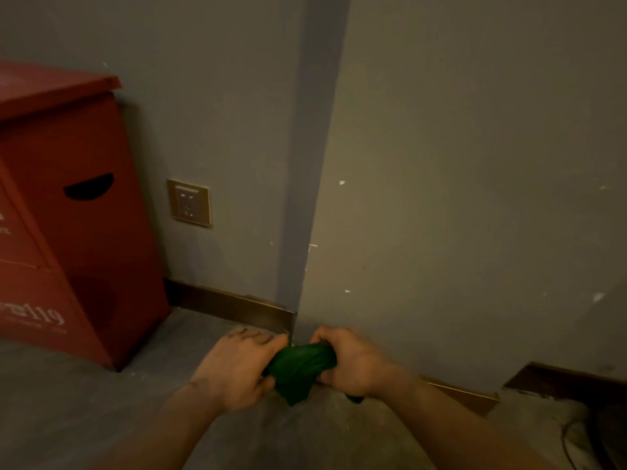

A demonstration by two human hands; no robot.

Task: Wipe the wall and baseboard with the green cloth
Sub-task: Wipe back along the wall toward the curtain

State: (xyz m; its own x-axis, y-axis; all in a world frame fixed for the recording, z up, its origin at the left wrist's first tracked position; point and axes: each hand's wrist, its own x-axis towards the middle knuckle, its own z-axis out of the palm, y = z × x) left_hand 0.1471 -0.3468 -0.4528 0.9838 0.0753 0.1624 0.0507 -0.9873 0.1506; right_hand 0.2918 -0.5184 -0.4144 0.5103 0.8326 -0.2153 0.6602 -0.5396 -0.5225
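Green cloth is soft, light, bunched btwn my 2 hands; left hand and right hand each grip clamped on an end, near baseboard corner.

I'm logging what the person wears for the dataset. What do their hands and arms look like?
Both hands, left hand and right hand, are bare: no gloves, rings or watch visible. Both forearms are uncovered to the frame edge; no sleeve shows.

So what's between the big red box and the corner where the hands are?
In the head view, a beige wall socket sits on the grey wall, with dark brown baseboard running below it.
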